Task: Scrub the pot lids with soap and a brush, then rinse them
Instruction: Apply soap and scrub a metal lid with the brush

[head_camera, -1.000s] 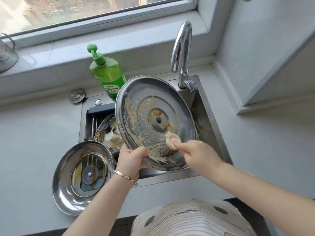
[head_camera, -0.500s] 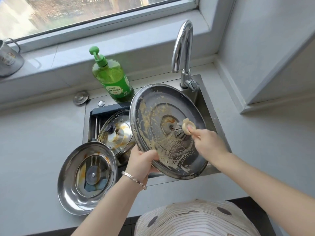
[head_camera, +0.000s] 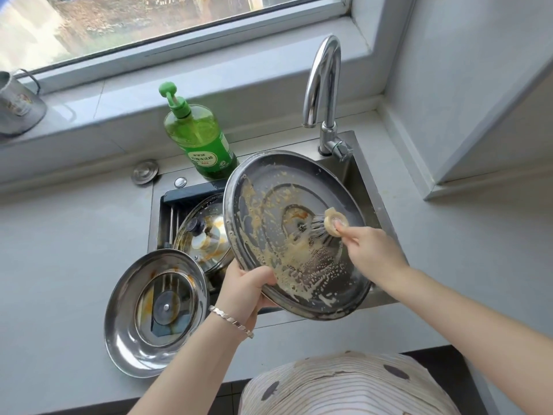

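Observation:
A large steel pot lid point(head_camera: 299, 175), underside up and smeared with yellowish foam, is held tilted over the sink. My left hand point(head_camera: 244, 290) grips its lower left rim. My right hand point(head_camera: 368, 250) pinches a round brush point(head_camera: 333, 224) whose bristles press on the lid just right of its centre. A second lid point(head_camera: 206, 235) with a black knob lies in the sink, partly hidden behind the held lid. A third lid point(head_camera: 155, 313), glass-centred and stained orange, lies upside down on the counter at the sink's front left corner.
A green dish soap pump bottle point(head_camera: 200, 142) stands behind the sink. The chrome tap point(head_camera: 324, 94) rises at the sink's back right, with no water running. A sink strainer plug point(head_camera: 145, 172) lies on the grey counter. A metal cup point(head_camera: 15, 106) sits on the windowsill at far left.
The brush has travelled from the lid's lower part up to just right of its centre. The held lid has shifted right relative to the sink and tap. My left hand's grip has not changed.

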Motion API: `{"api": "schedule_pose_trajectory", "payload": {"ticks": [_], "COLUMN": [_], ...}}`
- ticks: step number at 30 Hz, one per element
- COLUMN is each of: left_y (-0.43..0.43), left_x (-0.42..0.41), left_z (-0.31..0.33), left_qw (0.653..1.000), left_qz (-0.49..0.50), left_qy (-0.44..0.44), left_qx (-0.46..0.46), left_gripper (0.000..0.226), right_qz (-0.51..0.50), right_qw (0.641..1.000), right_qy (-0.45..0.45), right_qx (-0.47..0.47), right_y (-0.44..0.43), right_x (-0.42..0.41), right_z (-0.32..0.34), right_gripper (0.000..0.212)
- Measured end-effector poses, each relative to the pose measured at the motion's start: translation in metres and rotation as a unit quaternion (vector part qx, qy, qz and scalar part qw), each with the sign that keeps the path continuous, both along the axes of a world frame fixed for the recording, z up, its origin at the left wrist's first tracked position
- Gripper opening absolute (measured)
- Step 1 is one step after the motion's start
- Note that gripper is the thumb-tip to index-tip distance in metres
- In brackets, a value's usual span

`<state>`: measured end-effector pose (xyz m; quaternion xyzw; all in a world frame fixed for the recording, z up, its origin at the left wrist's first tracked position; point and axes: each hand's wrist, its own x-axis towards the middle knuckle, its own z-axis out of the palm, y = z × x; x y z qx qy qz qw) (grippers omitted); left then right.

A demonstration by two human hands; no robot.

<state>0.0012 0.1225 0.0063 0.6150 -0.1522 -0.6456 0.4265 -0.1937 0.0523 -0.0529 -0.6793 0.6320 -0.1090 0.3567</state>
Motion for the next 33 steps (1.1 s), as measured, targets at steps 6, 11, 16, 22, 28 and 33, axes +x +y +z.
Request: {"api": "schedule_pose_trajectory", "payload": {"ticks": [6,11,16,22,28,33], "left_y": [-0.006,-0.007,-0.008,-0.011,-0.009,-0.007], "left_x": [-0.002,0.001,0.006,0.007,0.001,0.011], "left_z": [0.001,0.009,0.007,0.011,0.008,0.005], "left_qw": [0.998,0.996,0.994,0.994,0.995,0.997], "left_qz": [-0.053,-0.088,-0.086,-0.09,-0.084,-0.066], "left_qy": [-0.039,-0.024,-0.061,-0.052,-0.04,-0.029], "left_qx": [-0.015,-0.012,-0.028,-0.031,-0.032,-0.035], "left_gripper": [0.044,0.041,0.058,0.051,0.043,0.05], "right_qz": [0.127,-0.006,0.096,0.008,0.076,0.07], "right_qw": [0.986,0.998,0.994,0.999,0.994,0.996], "right_qy": [-0.07,0.041,-0.009,0.024,-0.024,0.031], "right_qx": [-0.085,-0.05,-0.061,-0.042,-0.069,-0.041], "right_y": [0.025,-0.032,0.019,-0.012,-0.008,0.01], "right_x": [0.031,0.004,0.018,0.005,0.028,0.014], "right_z": [0.028,0.01,0.014,0.006,0.018,0.02], "right_gripper": [0.04,0.036,0.039,0.035,0.039,0.038]}}
